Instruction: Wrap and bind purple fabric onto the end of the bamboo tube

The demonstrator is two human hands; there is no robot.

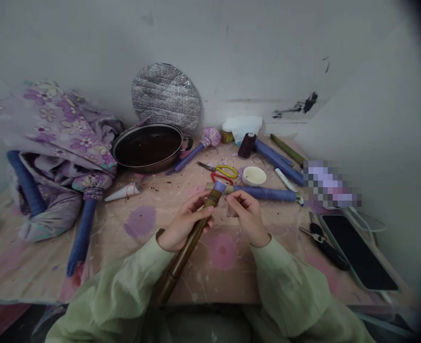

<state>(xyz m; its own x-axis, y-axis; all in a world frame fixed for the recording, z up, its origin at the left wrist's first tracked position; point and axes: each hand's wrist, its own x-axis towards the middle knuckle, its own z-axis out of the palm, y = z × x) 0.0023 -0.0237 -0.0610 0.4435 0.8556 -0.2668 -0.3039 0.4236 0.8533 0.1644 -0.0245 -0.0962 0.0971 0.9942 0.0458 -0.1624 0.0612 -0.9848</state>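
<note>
Brown bamboo tube (pixel 190 243) slants rightward toward tabletop's (pixel 182 286) far edge | left hand (pixel 182 224): fingers around it | right hand (pixel 248 216): fingers nearly pinched, hold unclear

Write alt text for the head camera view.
The left hand grips a brown bamboo tube with a purple-banded end; the right hand is beside that end. Around them on the table are scissors, a dark pan and a phone.

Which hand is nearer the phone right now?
Right. The right hand is left of the phone, with the keys between; the left hand, on the bamboo stick, is farther left.
</note>
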